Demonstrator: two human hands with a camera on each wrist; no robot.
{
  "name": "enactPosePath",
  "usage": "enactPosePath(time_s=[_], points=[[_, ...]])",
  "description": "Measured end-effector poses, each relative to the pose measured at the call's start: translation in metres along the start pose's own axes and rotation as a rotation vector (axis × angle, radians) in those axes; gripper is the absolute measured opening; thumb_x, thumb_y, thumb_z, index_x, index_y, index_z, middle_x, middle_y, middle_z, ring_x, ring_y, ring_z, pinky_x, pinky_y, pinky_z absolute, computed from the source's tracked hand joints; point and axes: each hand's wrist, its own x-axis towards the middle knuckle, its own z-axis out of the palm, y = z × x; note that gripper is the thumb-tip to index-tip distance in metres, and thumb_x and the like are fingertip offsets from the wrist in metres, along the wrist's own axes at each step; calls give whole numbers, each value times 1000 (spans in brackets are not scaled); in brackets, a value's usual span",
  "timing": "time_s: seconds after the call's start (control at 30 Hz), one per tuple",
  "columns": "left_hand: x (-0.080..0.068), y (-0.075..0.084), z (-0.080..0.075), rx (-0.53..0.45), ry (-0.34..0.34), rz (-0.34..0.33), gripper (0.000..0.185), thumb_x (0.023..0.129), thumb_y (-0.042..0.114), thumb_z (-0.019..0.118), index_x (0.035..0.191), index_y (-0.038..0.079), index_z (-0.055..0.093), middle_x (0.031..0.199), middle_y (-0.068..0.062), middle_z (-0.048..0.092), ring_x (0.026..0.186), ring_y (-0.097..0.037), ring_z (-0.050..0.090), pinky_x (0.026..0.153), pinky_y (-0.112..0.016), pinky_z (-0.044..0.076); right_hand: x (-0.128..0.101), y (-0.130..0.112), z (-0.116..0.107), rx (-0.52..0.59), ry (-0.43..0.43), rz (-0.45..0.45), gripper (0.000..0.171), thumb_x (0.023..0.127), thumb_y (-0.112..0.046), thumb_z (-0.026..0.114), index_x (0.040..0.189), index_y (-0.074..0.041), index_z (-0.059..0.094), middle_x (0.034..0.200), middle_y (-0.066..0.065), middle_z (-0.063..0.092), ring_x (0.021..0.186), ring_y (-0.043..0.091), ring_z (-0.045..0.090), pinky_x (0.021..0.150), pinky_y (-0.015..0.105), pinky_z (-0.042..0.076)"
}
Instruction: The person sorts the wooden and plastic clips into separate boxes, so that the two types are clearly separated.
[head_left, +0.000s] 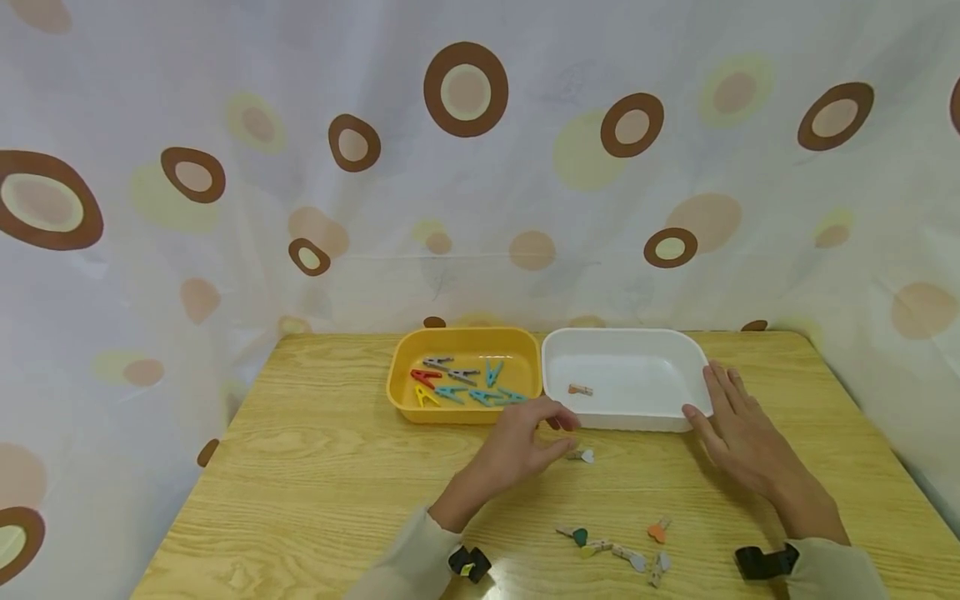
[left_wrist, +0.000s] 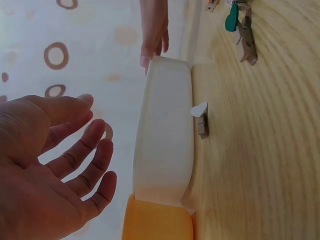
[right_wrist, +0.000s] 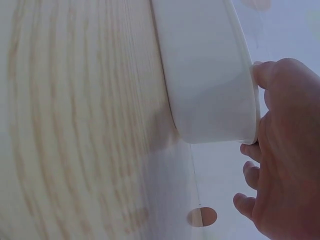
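Note:
My left hand (head_left: 516,446) hovers over the table with its fingers loosely bent and nothing between them. Just beyond its fingertips lies a wooden clothespin with a white heart (left_wrist: 200,110), close to the front wall of the white tray (left_wrist: 167,120). My right hand (head_left: 753,446) touches the tray's right end; its thumb (right_wrist: 264,72) is at the rim and its other fingers extend around the corner. Inside that tray is one small wooden clothespin (head_left: 580,389). To its left, a yellow tray (head_left: 465,416) holds several plastic clothespins (head_left: 450,392) in blue, grey, red and yellow.
Nearer me on the wooden table (head_left: 315,467) lie several heart clothespins, among them a green one (head_left: 580,537), an orange one (head_left: 658,531) and a white one (head_left: 637,562). A patterned curtain (head_left: 420,200) hangs behind the table's back edge.

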Motion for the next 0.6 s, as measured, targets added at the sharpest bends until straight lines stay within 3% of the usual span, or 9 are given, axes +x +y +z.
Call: enactPosePath(time_s=[0.17, 0.33, 0.6], points=[[-15, -2, 4, -67, -42, -45, 16, 94, 14, 78, 109, 11, 74, 103, 2, 73, 95, -16, 68, 79, -34, 56, 1, 0, 0, 5, -1, 4, 75, 111, -35, 41, 161, 8, 4, 166, 33, 7, 155, 44, -5, 118, 70, 9], [-30, -5, 8, -146, -102, -102, 15, 95, 14, 77, 109, 9, 75, 105, 0, 74, 93, -8, 65, 78, -29, 55, 3, 1, 1, 8, -8, 12, 76, 111, -37, 40, 161, 7, 3, 167, 32, 5, 155, 43, -6, 119, 68, 8], [-45, -10, 13, -173, -162, -167, 12, 94, 14, 78, 105, 10, 75, 103, 3, 74, 93, -6, 64, 79, -23, 53, 1, 2, 1, 21, -22, 25, 77, 111, -38, 39, 161, 6, 1, 167, 30, 3, 155, 42, -8, 120, 67, 6]])
